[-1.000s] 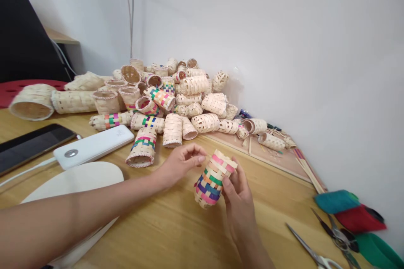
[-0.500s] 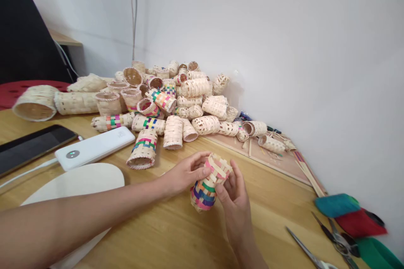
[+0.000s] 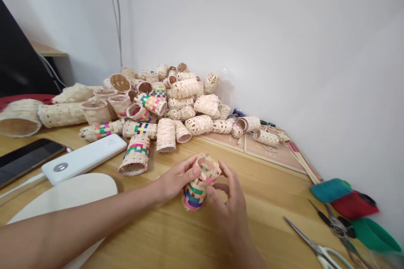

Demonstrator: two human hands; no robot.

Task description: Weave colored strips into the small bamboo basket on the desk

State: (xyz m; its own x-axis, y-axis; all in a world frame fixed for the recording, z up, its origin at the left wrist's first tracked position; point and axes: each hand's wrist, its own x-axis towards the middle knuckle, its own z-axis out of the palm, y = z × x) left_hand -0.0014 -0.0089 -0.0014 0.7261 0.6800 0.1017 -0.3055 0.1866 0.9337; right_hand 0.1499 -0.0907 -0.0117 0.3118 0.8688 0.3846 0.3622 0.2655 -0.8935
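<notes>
A small woven basket [image 3: 195,193] with green, blue, purple and pink bands is between my hands, just over the wooden table. Its open top faces up toward me, with loose pale strip ends around the rim. My left hand [image 3: 178,180] grips the basket's upper left side, thumb on the outer wall near the rim. On the right, my right hand [image 3: 229,199] has its fingertips at the rim and its thumb against the basket's side. Parts of the right fingers are hidden behind the basket.
A pile of woven baskets [image 3: 184,88] lies against the wall. Scissors [image 3: 311,239], pliers [image 3: 337,227] and thread spools in teal [image 3: 331,190], red [image 3: 355,205] and green [image 3: 375,235] are at right. A white power bank [image 3: 83,159] and a phone [image 3: 31,159] lie left.
The view has shifted, so the pile sits further left. The basket has tipped more upright, showing its open mouth, and my right fingers have moved up onto the rim.
</notes>
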